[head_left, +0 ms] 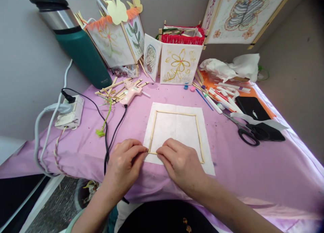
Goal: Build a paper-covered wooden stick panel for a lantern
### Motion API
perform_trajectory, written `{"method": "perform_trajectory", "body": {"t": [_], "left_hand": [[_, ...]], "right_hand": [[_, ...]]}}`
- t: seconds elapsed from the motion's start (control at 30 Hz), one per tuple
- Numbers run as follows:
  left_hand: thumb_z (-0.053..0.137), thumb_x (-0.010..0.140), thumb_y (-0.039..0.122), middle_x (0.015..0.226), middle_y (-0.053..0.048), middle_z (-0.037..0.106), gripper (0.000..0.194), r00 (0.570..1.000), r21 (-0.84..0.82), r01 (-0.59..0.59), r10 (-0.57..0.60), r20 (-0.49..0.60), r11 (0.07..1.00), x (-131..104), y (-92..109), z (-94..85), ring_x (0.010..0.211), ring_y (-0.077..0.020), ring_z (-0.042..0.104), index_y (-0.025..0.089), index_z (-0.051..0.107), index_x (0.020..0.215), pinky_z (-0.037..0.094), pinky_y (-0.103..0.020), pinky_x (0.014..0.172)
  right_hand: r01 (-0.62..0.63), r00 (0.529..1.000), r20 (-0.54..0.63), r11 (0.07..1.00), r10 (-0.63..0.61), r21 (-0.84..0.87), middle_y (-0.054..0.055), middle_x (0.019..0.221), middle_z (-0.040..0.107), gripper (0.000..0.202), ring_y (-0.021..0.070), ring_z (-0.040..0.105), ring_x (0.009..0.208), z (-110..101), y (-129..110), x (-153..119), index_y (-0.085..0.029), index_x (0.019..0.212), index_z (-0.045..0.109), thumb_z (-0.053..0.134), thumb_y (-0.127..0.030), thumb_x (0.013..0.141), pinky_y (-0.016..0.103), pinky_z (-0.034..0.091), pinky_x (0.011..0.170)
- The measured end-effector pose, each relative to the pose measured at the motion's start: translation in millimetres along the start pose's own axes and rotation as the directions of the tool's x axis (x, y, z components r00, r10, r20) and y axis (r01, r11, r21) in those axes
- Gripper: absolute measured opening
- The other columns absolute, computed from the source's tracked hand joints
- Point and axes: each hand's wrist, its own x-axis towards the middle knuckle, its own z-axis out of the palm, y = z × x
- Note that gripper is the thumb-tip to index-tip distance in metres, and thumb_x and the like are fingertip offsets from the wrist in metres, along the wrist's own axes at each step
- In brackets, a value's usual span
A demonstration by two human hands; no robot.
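Observation:
A thin white sheet (174, 135) lies flat on the purple tablecloth, and pale wooden sticks form a square frame (176, 113) on top of it. My left hand (128, 158) is closed in a pinch at the frame's near left corner. A short way to the right, my right hand (178, 162) pinches the near stick (152, 153) between thumb and fingers. Part of that stick is hidden under the right hand. What the left fingertips hold, stick end or sheet edge, is too small to tell apart surely.
A pink glue gun (131, 94) rests on loose sticks at the back left. Beside it stand a power strip (71, 113) with cords and a teal bottle (82, 54). Decorated paper lanterns (180, 64) stand behind. Markers (212, 103) and black-handled scissors (248, 135) lie at right.

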Motion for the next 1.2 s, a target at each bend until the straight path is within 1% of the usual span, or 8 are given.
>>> {"method": "perform_trajectory", "body": {"t": [0.17,0.53,0.83,0.97,1.03,1.13,1.2], "left_hand": [[0.059,0.086,0.018,0.088,-0.004,0.063,0.008,1.000,0.005,-0.003,0.003,0.002,1.000,0.7,0.2,0.0,0.084,-0.0168,0.060,0.018,0.067,0.088,0.048,-0.033,0.076],[0.058,0.086,0.020,0.087,-0.003,0.064,0.008,1.000,0.025,-0.005,0.005,-0.003,1.000,0.8,-0.3,0.0,0.083,-0.0167,0.061,0.020,0.067,0.086,0.049,-0.032,0.075],[0.058,0.086,0.019,0.087,-0.003,0.064,0.008,1.000,0.039,-0.015,0.016,-0.007,0.999,0.8,0.0,-0.3,0.082,-0.0165,0.060,0.019,0.066,0.087,0.049,-0.033,0.075],[0.059,0.087,0.021,0.089,-0.003,0.064,0.008,0.999,0.038,-0.038,0.038,0.000,0.999,-0.8,-3.5,-0.9,0.083,-0.0167,0.061,0.020,0.066,0.088,0.048,-0.032,0.075],[0.058,0.087,0.023,0.090,-0.003,0.064,0.009,0.999,0.035,-0.051,0.051,0.018,0.998,-1.0,-6.1,-1.4,0.084,-0.0165,0.061,0.021,0.067,0.090,0.048,-0.031,0.075],[0.057,0.088,0.026,0.093,-0.002,0.064,0.010,0.999,0.022,-0.043,0.042,0.031,0.999,-0.3,-8.6,-2.9,0.085,-0.0156,0.061,0.023,0.066,0.092,0.048,-0.029,0.076],[0.056,0.089,0.028,0.094,-0.001,0.064,0.011,1.000,0.014,-0.011,0.011,0.010,1.000,0.4,-7.7,-4.5,0.085,-0.0153,0.061,0.023,0.065,0.093,0.048,-0.028,0.078]], "right_hand": [[0.012,1.000,0.013,1.000,-0.012,0.006,0.004,0.077,0.058,0.023,0.0143,0.053,0.071,1.3,0.7,0.6,-0.015,0.084,0.068,0.046,-0.011,0.091,0.026,0.040,0.063],[0.072,0.997,-0.015,0.994,-0.074,-0.081,0.003,0.074,0.056,0.025,0.0148,0.050,0.071,3.9,-0.3,-2.4,-0.016,0.077,0.063,0.044,-0.010,0.091,0.027,0.037,0.062],[0.079,0.996,-0.022,0.990,-0.082,-0.119,0.002,0.075,0.055,0.024,0.0145,0.048,0.071,6.5,1.9,-3.4,-0.017,0.075,0.060,0.044,-0.010,0.091,0.028,0.035,0.061],[0.080,0.996,-0.025,0.983,-0.085,-0.167,0.002,0.077,0.054,0.020,0.0156,0.047,0.071,9.0,0.2,-4.6,-0.017,0.077,0.059,0.046,-0.011,0.091,0.029,0.034,0.059],[0.061,0.997,-0.031,0.980,-0.068,-0.188,0.003,0.077,0.054,0.018,0.0160,0.046,0.070,8.3,-2.9,-6.9,-0.017,0.077,0.059,0.048,-0.012,0.090,0.030,0.034,0.058],[0.044,0.996,-0.069,0.991,-0.053,-0.130,0.004,0.079,0.057,0.017,0.0163,0.049,0.072,1.5,-5.1,-14.7,-0.017,0.083,0.061,0.047,-0.011,0.090,0.029,0.039,0.061],[0.012,0.990,-0.143,0.999,-0.018,-0.038,0.005,0.084,0.059,0.018,0.0163,0.053,0.077,-8.0,-0.7,-23.6,-0.017,0.092,0.064,0.046,-0.011,0.091,0.029,0.043,0.065]]}}
